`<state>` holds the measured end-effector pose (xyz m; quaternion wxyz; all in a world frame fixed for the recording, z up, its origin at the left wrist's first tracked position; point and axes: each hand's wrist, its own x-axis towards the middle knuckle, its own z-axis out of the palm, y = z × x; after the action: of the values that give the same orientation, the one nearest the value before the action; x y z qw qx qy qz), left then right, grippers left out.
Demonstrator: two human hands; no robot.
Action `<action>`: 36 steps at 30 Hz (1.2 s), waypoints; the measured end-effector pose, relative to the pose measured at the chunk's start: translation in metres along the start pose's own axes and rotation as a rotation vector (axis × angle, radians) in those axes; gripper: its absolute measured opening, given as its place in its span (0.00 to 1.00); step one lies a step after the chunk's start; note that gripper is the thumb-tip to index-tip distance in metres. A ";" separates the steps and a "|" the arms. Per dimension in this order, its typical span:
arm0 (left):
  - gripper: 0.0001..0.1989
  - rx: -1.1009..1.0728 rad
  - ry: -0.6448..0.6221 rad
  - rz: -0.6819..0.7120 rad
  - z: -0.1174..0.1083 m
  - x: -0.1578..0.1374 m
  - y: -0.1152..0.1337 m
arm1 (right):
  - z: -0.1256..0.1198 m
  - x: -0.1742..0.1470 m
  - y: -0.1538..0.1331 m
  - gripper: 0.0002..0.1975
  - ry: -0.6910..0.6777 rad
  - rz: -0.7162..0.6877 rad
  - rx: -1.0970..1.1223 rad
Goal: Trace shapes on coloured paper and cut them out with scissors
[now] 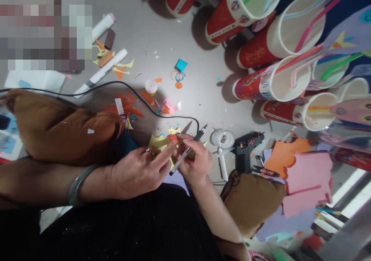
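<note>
- The red piece [173, 137] lies over the yellow paper [158, 143], where both hands meet, just off the view's centre towards 7 o'clock
- The left hand [139, 172] has a fingertip on the red piece; whether its thumb closes from below, I cannot tell
- The right hand [197, 160] is closed on the pen [185, 154], its fingertips reaching the paper
- The red piece could slide or crease, being small and crowded by fingers
- The pen, slanting from 7 to 1 o'clock, could slip and knock the paper, since the same hand seems to serve both
- Dropped, the red piece might get lost among the scraps [169, 106] at 12 o'clock
- The cord [124, 84], ending near the right hand at 1 o'clock, could snag a finger
- The glue gun [245, 149] at 3 o'clock could burn a hand if hot; nothing shows whether it is on
- Fingers hide the red piece's edges and much of the paper
- The cord's near end disappears behind the pen
- The frame cuts off some cups [255, 85] at 1 o'clock, and blocky blurring masks the corner at 10
- The brown cloth [66, 125] at 9 o'clock is hard to identify
</note>
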<state>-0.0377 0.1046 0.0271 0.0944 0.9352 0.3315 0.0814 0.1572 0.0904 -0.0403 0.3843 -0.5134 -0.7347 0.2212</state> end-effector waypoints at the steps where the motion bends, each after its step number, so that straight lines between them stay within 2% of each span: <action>1: 0.14 -0.002 0.000 0.001 0.000 0.000 0.000 | 0.000 -0.001 0.000 0.20 0.004 0.016 0.008; 8: 0.14 0.019 0.000 0.007 -0.001 0.001 -0.001 | -0.001 -0.002 0.001 0.22 0.011 0.089 0.150; 17: 0.14 -0.007 -0.011 0.014 -0.001 0.002 -0.002 | -0.004 0.002 -0.004 0.16 -0.014 0.046 -0.025; 36: 0.12 -0.006 -0.020 0.011 -0.001 0.002 -0.003 | -0.002 -0.001 -0.003 0.14 0.008 0.073 0.025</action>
<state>-0.0382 0.1080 0.0280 0.1003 0.9375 0.3250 0.0736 0.1574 0.0880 -0.0377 0.3852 -0.5359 -0.7112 0.2420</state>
